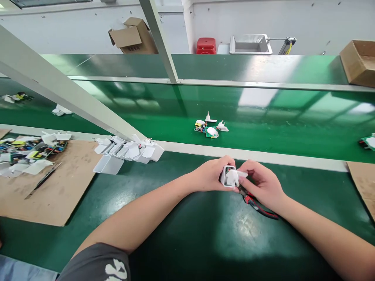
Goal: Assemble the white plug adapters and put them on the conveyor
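My left hand (209,174) grips a white plastic plug charger (230,176), whose casing is open at one end and shows a dark inside. My right hand (260,185) closes over the red-handled pliers (258,207), and their metal jaws meet the lower edge of the charger. The fingers of that hand partly hide the jaws. Both hands are close together, just above the green bench surface (187,230).
Beyond the hands, a green conveyor belt (278,125) carries a small heap of circuit boards and white parts (209,127). White casings lie in a row (129,150) along its edge. At left, a cardboard sheet (52,183) holds mixed charger parts (26,150).
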The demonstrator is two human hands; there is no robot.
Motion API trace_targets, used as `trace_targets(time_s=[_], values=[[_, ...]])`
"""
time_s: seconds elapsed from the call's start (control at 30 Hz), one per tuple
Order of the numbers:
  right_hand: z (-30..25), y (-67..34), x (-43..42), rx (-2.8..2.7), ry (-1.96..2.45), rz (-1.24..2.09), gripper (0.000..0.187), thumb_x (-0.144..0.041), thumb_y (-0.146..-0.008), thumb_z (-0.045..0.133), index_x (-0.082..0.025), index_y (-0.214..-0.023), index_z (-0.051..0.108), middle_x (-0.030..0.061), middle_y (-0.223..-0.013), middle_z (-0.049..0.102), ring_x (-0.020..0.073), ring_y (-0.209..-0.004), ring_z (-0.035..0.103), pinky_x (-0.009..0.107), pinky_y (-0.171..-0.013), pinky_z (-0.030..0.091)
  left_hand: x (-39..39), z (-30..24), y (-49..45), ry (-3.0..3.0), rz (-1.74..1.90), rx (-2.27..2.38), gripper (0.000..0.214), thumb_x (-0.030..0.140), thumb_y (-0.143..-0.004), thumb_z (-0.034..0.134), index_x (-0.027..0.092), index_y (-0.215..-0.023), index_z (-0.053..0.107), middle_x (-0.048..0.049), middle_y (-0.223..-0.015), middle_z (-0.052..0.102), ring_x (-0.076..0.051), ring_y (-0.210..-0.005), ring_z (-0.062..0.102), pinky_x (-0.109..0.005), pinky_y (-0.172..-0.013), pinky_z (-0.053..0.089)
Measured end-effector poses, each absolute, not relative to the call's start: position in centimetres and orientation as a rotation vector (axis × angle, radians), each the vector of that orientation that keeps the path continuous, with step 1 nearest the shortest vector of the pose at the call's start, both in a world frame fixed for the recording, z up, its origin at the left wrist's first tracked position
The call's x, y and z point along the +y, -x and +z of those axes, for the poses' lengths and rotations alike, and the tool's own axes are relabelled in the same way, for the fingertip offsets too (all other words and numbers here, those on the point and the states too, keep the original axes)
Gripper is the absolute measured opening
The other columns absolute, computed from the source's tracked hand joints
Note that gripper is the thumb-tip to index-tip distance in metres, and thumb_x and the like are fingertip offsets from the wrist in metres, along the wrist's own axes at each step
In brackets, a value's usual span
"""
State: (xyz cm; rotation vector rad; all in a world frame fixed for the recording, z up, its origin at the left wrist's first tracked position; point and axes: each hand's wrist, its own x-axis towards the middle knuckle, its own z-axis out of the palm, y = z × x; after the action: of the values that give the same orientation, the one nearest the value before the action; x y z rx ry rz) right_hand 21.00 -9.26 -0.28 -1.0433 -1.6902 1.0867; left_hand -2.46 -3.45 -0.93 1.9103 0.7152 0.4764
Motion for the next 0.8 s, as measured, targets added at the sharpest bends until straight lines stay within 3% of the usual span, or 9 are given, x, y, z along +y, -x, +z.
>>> trace_targets(time_s=[0.17,0.27,0.33,0.4,0.47,0.53,0.6,0.7,0.8], values=[[-1.1,-21.2,-7.4,-1.172,1.039,1.591,0.029,-0.044,-0.099,0.08,-0.023,-0.119,0.073,-0.0038,-0.072,0.067,0.0125,-0.061,0.063,0.026,-0.061,0.055,-3.3,-1.1,2.2,-1.941,0.483,0.707,0.064,0.056,-0.076,0.094,0.025,-0.116,0.055,-0.0026,-0.106,0.074,-0.023,-0.09,0.07,-0.031,-0.075,0.047],[-1.5,-20.9,-6.8,-0.954,1.007,1.74,0.04,-0.045,-0.093,0.086,-0.022,-0.122,0.07,-0.002,-0.083,0.072,0.0123,-0.067,0.068,0.027,-0.068,0.061,-3.3,-1.1,2.3,-1.911,0.483,0.728,0.067,0.059,-0.075,0.095,0.025,-0.117,0.055,-0.0017,-0.103,0.073,-0.023,-0.087,0.069,-0.031,-0.074,0.047],[-1.8,-20.7,-6.6,-0.889,1.001,1.707,0.033,-0.047,-0.094,0.084,-0.023,-0.113,0.068,-0.0001,-0.093,0.074,0.0142,-0.077,0.073,0.031,-0.078,0.066,-3.3,-1.0,2.4,-1.883,0.508,0.785,0.069,0.063,-0.074,0.094,0.024,-0.116,0.055,-0.0013,-0.099,0.07,-0.022,-0.085,0.065,-0.031,-0.071,0.046],[-2.1,-20.7,-6.7,-0.994,1.01,1.566,0.027,-0.049,-0.102,0.073,-0.023,-0.101,0.065,0.0021,-0.098,0.075,0.017,-0.085,0.076,0.035,-0.085,0.067,-3.2,-1.0,2.5,-1.826,0.571,0.847,0.068,0.065,-0.076,0.092,0.023,-0.114,0.055,-0.0018,-0.1,0.067,-0.021,-0.086,0.062,-0.03,-0.072,0.045],[-2.2,-20.9,-7.0,-1.261,1.033,1.328,0.03,-0.048,-0.11,0.059,-0.021,-0.098,0.067,0.0041,-0.096,0.074,0.0184,-0.083,0.075,0.037,-0.081,0.067,-3.1,-1.0,2.4,-1.751,0.65,0.903,0.064,0.063,-0.08,0.09,0.022,-0.113,0.055,-0.0013,-0.1,0.064,-0.019,-0.086,0.06,-0.03,-0.073,0.046],[-2.1,-21.1,-7.5,-1.409,1.018,1.161,0.025,-0.043,-0.108,0.063,-0.021,-0.098,0.071,0.0045,-0.093,0.073,0.0196,-0.086,0.073,0.037,-0.086,0.067,-3.0,-1.1,2.2,-1.688,0.722,0.968,0.059,0.061,-0.084,0.087,0.021,-0.112,0.053,0.0007,-0.096,0.061,-0.017,-0.084,0.057,-0.029,-0.074,0.045],[-1.9,-21.1,-8.2,-1.647,0.985,0.862,0.018,-0.034,-0.108,0.062,-0.024,-0.116,0.075,0.0084,-0.109,0.076,0.0237,-0.103,0.074,0.043,-0.097,0.066,-2.9,-1.2,1.9,-1.655,0.777,1.029,0.057,0.058,-0.084,0.086,0.021,-0.112,0.052,0.0022,-0.093,0.06,-0.017,-0.083,0.057,-0.029,-0.073,0.044],[-1.6,-20.5,-9.0,-2.051,0.917,0.361,0.046,-0.023,-0.107,0.06,-0.028,-0.152,0.063,0.0146,-0.14,0.072,0.0322,-0.13,0.071,0.053,-0.111,0.063,-3.0,-1.6,1.2,-1.647,0.79,1.09,0.055,0.049,-0.083,0.086,0.021,-0.114,0.05,0.0014,-0.096,0.063,-0.019,-0.084,0.06,-0.03,-0.072,0.045],[-1.8,-19.7,-9.3,-2.136,0.908,0.101,0.062,-0.018,-0.105,0.061,-0.03,-0.165,0.05,0.0159,-0.147,0.069,0.035,-0.133,0.072,0.055,-0.109,0.066,-3.2,-2.2,0.7,-1.683,0.784,1.127,0.056,0.044,-0.083,0.084,0.022,-0.119,0.048,-0.0014,-0.102,0.067,-0.022,-0.089,0.065,-0.032,-0.073,0.047]])
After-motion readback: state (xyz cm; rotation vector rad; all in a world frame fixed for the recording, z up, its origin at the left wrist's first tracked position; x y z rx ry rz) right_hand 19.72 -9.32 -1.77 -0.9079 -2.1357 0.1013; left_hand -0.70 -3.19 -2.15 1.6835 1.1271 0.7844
